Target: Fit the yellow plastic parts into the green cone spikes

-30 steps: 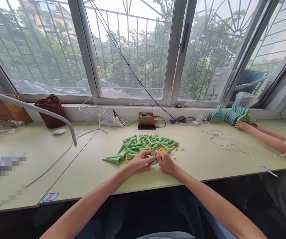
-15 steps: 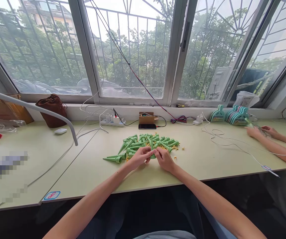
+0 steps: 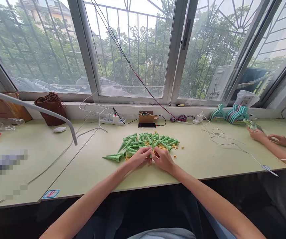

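Observation:
My left hand (image 3: 141,157) is closed on a green plastic spike (image 3: 152,144), whose narrow tip points up and away from me. Against it my right hand (image 3: 163,157) is closed too, with a small yellow plastic piece (image 3: 154,152) at its fingertips. Fingers cover most of the spike's wide end, so how the two parts meet is hidden. Just beyond both hands lies a heap of green cone-shaped spikes (image 3: 133,141) with ridged collars. Small yellow pieces (image 3: 175,156) are scattered among them and to their right.
Behind the heap are a phone (image 3: 147,125) and a small cardboard box (image 3: 146,117). A power strip (image 3: 113,121) and cables run along the sill. At right, another person's hands (image 3: 258,135) hold something in clear wrap near teal hangers (image 3: 237,114). A grey curved tube (image 3: 68,122) crosses the left.
The held spike has tipped more upright and sunk lower between my fingers. A yellow piece now shows at my right fingertips. The other person's hands moved away from the hangers with a wrapped item.

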Available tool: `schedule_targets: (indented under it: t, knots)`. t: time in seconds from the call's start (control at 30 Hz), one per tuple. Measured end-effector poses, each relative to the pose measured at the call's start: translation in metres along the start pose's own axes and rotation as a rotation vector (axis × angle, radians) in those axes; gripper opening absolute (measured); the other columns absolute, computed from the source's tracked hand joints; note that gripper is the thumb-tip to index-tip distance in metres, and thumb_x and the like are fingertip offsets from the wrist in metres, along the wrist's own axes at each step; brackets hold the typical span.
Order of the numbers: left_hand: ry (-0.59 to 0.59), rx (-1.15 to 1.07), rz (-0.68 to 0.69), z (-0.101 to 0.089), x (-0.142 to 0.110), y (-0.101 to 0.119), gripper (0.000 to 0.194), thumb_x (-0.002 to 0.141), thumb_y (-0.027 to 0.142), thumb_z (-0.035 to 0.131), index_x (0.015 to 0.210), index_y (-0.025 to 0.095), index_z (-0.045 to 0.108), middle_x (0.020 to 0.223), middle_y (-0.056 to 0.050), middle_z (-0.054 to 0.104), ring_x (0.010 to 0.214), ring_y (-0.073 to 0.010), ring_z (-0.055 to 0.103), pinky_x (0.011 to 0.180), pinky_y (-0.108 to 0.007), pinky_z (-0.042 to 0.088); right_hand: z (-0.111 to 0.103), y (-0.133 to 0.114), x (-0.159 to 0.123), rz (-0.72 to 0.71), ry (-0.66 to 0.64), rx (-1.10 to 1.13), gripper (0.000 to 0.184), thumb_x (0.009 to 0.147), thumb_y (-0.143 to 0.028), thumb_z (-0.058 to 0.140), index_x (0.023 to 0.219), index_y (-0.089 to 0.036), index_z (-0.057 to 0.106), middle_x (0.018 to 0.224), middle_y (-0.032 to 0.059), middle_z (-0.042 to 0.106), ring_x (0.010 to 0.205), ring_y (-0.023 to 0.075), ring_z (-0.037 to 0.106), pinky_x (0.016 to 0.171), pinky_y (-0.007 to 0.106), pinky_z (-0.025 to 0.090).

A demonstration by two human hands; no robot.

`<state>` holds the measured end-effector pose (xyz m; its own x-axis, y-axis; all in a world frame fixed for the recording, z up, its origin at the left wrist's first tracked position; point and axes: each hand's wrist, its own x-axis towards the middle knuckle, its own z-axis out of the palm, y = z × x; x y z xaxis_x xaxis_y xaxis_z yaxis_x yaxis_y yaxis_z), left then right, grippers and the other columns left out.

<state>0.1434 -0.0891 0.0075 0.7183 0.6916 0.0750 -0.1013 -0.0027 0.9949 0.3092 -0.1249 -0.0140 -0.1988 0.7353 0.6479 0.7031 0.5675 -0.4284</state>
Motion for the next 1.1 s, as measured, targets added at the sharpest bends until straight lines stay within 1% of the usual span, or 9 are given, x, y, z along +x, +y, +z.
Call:
schedule_targets:
  t: [0.23, 0.37, 0.67, 0.73, 0.8, 0.87, 0.93, 1.0, 1.1]
  knots:
    - [-0.009, -0.061, -0.017, -0.004, 0.001, -0.004, 0.045, 0.080, 0.055, 0.067, 0.078, 0.011, 0.061, 0.070, -0.001, 0.056, 0.057, -0.0084, 0.052, 0.058, -0.024, 0.050, -0.001, 0.000, 0.000, -0.066, -0.014, -0.052, 0.028, 0.095, -0.030, 0.044, 0.069, -0.020, 0.040, 0.057, -0.0030, 0.043, 0.049, 0.0109, 0.035, 0.053, 0.025, 0.024]
    - [-0.011, -0.078, -0.014, -0.005, 0.001, -0.006, 0.045, 0.079, 0.055, 0.067, 0.079, 0.011, 0.061, 0.069, -0.001, 0.056, 0.058, -0.0088, 0.053, 0.057, -0.023, 0.050, -0.002, -0.001, 0.000, -0.095, -0.030, -0.070, 0.026, 0.095, -0.028, 0.043, 0.071, -0.020, 0.042, 0.059, -0.0022, 0.045, 0.050, 0.0110, 0.035, 0.054, 0.025, 0.024]
    - [0.002, -0.036, -0.010, -0.002, -0.001, -0.001, 0.045, 0.081, 0.056, 0.065, 0.082, 0.011, 0.060, 0.071, -0.001, 0.056, 0.058, -0.0081, 0.053, 0.058, -0.023, 0.050, -0.004, -0.004, 0.000, -0.073, -0.042, -0.082, 0.026, 0.095, -0.028, 0.042, 0.071, -0.020, 0.043, 0.058, -0.0029, 0.045, 0.049, 0.0110, 0.035, 0.053, 0.025, 0.025]
    - [0.021, 0.029, 0.000, -0.001, -0.001, 0.001, 0.045, 0.082, 0.057, 0.063, 0.082, 0.012, 0.058, 0.071, -0.001, 0.056, 0.055, -0.0079, 0.053, 0.055, -0.023, 0.050, -0.004, -0.005, 0.000, -0.047, -0.038, -0.076, 0.025, 0.095, -0.029, 0.043, 0.072, -0.020, 0.043, 0.056, -0.0038, 0.043, 0.048, 0.0109, 0.036, 0.052, 0.025, 0.025]
    - [0.071, 0.141, 0.029, -0.001, -0.001, 0.004, 0.043, 0.083, 0.057, 0.060, 0.081, 0.014, 0.055, 0.069, 0.001, 0.055, 0.050, -0.0075, 0.052, 0.048, -0.021, 0.045, -0.004, -0.005, 0.000, -0.009, -0.026, -0.065, 0.025, 0.095, -0.030, 0.043, 0.072, -0.021, 0.043, 0.055, -0.0047, 0.042, 0.048, 0.0109, 0.037, 0.052, 0.024, 0.026]
    - [0.160, 0.267, 0.072, -0.002, -0.001, 0.006, 0.040, 0.085, 0.056, 0.058, 0.086, 0.015, 0.053, 0.064, 0.003, 0.053, 0.044, -0.0071, 0.049, 0.042, -0.019, 0.038, -0.004, -0.004, 0.001, 0.036, -0.002, -0.051, 0.026, 0.095, -0.033, 0.044, 0.072, -0.021, 0.043, 0.055, -0.0050, 0.042, 0.048, 0.0111, 0.039, 0.052, 0.024, 0.028]
    - [0.253, 0.372, 0.108, -0.003, -0.001, 0.007, 0.037, 0.086, 0.053, 0.055, 0.095, 0.018, 0.051, 0.060, 0.006, 0.051, 0.039, -0.0066, 0.044, 0.039, -0.019, 0.032, -0.005, -0.003, 0.002, 0.079, 0.037, -0.040, 0.029, 0.097, -0.035, 0.042, 0.071, -0.021, 0.042, 0.055, -0.0047, 0.043, 0.048, 0.0114, 0.040, 0.053, 0.024, 0.029]
    - [0.302, 0.464, 0.135, -0.003, -0.002, 0.007, 0.033, 0.088, 0.049, 0.052, 0.103, 0.019, 0.046, 0.057, 0.008, 0.050, 0.038, -0.0064, 0.040, 0.040, -0.018, 0.029, -0.007, -0.002, 0.002, 0.114, 0.076, -0.043, 0.032, 0.099, -0.035, 0.037, 0.070, -0.021, 0.040, 0.055, -0.0040, 0.043, 0.049, 0.0119, 0.040, 0.052, 0.024, 0.028]
    - [0.293, 0.621, 0.198, 0.000, -0.003, 0.006, 0.026, 0.088, 0.037, 0.051, 0.106, 0.020, 0.043, 0.055, 0.009, 0.049, 0.043, -0.0075, 0.040, 0.046, -0.019, 0.029, -0.008, 0.000, 0.003, 0.153, 0.106, -0.065, 0.034, 0.101, -0.033, 0.031, 0.069, -0.022, 0.037, 0.055, -0.0035, 0.042, 0.048, 0.0127, 0.038, 0.051, 0.025, 0.025]
